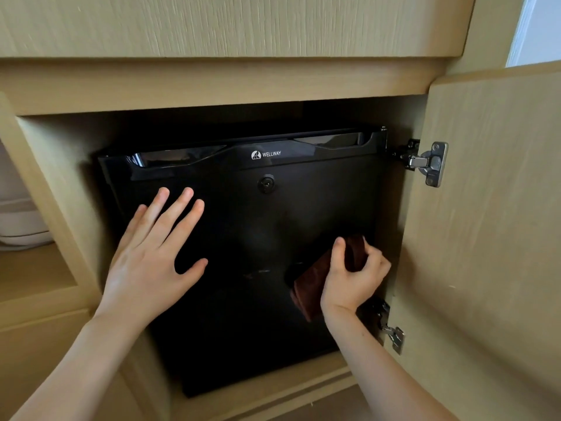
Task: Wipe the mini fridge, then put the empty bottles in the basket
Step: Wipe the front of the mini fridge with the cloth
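A black mini fridge (258, 226) stands inside a light wooden cabinet, its door closed, with a keyhole (266, 183) near the top. My left hand (151, 253) lies flat with spread fingers on the left part of the fridge door. My right hand (352, 278) grips a folded dark brown cloth (312, 281) against the lower right of the door. No bottles or basket are in view.
The cabinet door (485, 238) hangs open on the right, held by two metal hinges (425, 162). A wooden panel (230, 25) spans above the opening. A white object (21, 220) sits on a shelf at the far left.
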`<state>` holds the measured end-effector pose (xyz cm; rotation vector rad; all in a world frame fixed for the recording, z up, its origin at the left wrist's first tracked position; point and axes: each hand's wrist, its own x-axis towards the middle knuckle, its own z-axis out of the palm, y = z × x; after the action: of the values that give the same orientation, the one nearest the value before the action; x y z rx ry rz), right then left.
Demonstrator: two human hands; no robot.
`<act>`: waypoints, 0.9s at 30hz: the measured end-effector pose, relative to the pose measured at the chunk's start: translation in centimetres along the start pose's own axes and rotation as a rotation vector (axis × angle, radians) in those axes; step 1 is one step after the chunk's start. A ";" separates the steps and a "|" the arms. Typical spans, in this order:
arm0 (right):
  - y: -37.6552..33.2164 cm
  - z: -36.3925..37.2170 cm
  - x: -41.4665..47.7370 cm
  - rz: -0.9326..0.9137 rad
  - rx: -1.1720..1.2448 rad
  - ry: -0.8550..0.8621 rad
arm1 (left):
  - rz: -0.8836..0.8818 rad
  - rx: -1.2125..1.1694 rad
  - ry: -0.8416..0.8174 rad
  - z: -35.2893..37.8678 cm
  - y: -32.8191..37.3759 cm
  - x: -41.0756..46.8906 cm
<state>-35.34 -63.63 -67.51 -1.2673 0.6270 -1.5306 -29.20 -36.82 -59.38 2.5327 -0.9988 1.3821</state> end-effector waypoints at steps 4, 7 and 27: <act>-2.3 1.2 1.2 0.058 0.006 0.029 | -0.035 -0.016 -0.009 0.0 0.5 0.0; -5.2 2.6 3.3 -0.083 0.061 0.003 | -0.036 -0.025 -0.009 0.0 0.5 0.0; -4.6 3.5 0.7 -0.438 -0.122 -0.077 | -0.028 -0.003 0.041 2.3 -0.7 -0.1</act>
<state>-33.79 -61.94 -62.16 -1.6264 0.4123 -1.8064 -27.26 -37.07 -60.68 2.4958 -0.9539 1.4176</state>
